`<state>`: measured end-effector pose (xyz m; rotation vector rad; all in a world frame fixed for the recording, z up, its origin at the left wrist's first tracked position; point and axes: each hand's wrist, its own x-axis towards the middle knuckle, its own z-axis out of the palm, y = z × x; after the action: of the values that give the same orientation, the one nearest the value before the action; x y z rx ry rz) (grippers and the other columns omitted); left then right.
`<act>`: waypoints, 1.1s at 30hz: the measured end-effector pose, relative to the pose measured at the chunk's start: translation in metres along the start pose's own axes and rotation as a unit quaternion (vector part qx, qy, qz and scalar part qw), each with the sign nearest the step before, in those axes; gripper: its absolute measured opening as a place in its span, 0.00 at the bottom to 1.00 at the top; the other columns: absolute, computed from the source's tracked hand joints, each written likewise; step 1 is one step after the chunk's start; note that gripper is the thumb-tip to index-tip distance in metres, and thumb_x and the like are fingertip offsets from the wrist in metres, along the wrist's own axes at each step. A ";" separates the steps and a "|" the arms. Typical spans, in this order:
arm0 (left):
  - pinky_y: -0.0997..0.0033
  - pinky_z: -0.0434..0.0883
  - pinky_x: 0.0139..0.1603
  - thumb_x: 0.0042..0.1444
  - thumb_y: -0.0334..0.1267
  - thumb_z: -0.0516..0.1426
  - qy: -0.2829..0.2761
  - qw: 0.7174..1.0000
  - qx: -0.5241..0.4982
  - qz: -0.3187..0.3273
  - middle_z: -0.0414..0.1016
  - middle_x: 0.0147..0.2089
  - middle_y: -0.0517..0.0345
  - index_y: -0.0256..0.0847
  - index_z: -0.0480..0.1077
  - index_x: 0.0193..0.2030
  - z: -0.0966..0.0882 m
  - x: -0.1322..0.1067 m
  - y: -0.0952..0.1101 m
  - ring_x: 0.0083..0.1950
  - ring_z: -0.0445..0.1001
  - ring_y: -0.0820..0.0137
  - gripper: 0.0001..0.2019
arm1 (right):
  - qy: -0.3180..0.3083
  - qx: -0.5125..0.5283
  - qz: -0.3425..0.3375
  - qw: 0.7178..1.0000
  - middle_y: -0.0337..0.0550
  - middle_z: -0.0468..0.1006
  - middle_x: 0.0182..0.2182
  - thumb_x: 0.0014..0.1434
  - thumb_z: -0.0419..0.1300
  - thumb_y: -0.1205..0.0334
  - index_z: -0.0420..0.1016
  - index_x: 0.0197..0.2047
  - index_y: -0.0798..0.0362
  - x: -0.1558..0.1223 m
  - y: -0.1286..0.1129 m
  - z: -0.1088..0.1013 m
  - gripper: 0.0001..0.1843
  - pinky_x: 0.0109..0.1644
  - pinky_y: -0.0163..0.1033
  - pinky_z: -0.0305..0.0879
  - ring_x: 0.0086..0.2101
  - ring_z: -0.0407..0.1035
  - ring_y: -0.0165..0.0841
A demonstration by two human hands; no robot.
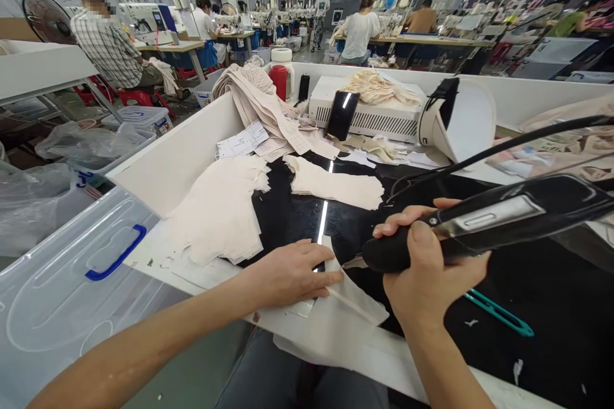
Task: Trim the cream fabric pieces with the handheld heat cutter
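A long black hand tool with a shiny metal plate (480, 223) is held in the right hand (432, 268), with the fingers wrapped tight around its thick black grip. The tool is held just above the black, shiny table (551, 307), and its pointed tip is aimed at the edge of a thin pale piece of cloth (345, 303). A black cord (503, 147) is seen running from the tool up toward the right. The left hand (288, 271) is laid flat on the same pale piece of cloth, with the fingers stretched out and kept close together, pressing it down near the front edge of the table. A small teal plastic tool (499, 313) is seen lying on the table just right of the right hand. Two piles of cream cloth pieces (220, 211) are stacked farther back on the table. A clear plastic box lid with a blue handle (81, 281) is found to the left. Other people are seen sitting at sewing tables far behind.
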<state>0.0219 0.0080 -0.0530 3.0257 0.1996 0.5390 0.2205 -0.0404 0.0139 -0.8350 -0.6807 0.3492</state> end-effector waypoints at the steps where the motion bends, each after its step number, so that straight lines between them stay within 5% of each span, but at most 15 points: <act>1: 0.56 0.81 0.67 0.80 0.39 0.66 0.000 1.000 -0.002 -0.001 0.80 0.65 0.38 0.39 0.77 0.67 0.000 0.000 0.000 0.65 0.82 0.55 0.14 | -0.004 -0.002 -0.002 1.000 0.28 0.82 0.29 0.52 0.82 0.57 0.76 0.48 0.46 0.000 0.002 0.001 0.25 0.29 0.38 0.79 0.23 0.75 0.30; 23: 0.53 0.83 0.70 0.82 0.43 0.63 -0.010 0.999 -0.018 -0.029 0.78 0.71 0.37 0.42 0.78 0.72 0.002 -0.006 -0.001 0.67 0.81 0.53 0.17 | -0.032 -0.028 -0.001 0.999 0.28 0.82 0.32 0.60 0.82 0.49 0.75 0.53 0.46 0.001 0.017 0.003 0.27 0.37 0.43 0.78 0.26 0.75 0.30; 33: 0.57 0.85 0.67 0.87 0.41 0.55 -0.023 0.991 -0.081 -0.100 0.81 0.68 0.42 0.40 0.75 0.75 -0.010 -0.006 0.001 0.69 0.82 0.56 0.18 | -0.024 -0.071 -0.016 0.997 0.28 0.84 0.34 0.55 0.87 0.46 0.78 0.53 0.46 0.020 0.003 -0.030 0.32 0.37 0.43 0.80 0.28 0.78 0.32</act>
<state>0.0133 0.0068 -0.0459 2.8147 0.4293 0.4452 0.2551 -0.0450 0.0053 -0.9519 -0.7694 0.2942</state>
